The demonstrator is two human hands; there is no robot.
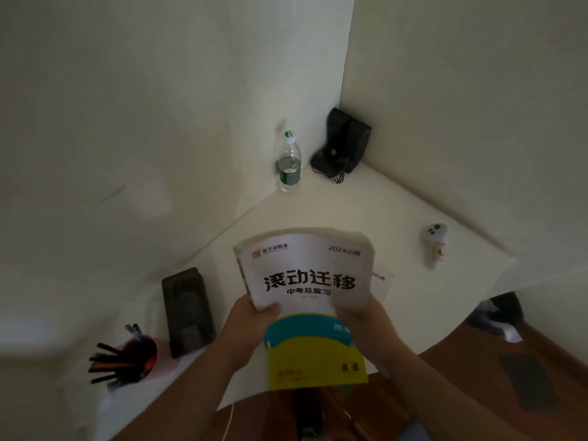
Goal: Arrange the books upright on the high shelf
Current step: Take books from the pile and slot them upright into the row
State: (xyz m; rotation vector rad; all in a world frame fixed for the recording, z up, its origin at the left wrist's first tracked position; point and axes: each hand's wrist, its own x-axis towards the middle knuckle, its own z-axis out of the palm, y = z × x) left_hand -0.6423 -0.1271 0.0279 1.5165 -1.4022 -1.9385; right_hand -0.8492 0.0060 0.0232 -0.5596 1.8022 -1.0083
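A: Left to right, please.
B: Pen cup (pixel 127 354); black case (pixel 187 310); left hand (pixel 245 323) gripping the book (pixel 305 300), thumb on the cover.
A: Book's position?
B: Held above the white surface (pixel 366 211), cover up. Second book (pixel 380 281) lies beneath. Right hand (pixel 362 319) grips the other edge.
A: Beyond?
B: Bottle (pixel 289 163), speakers (pixel 342 144), controller (pixel 435 245).
A: Handling advice?
B: Keep both hands on it; turn it spine-vertical before shelving.

white walls (pixel 127 106), white desk (pixel 350 211), wooden floor (pixel 461 377)
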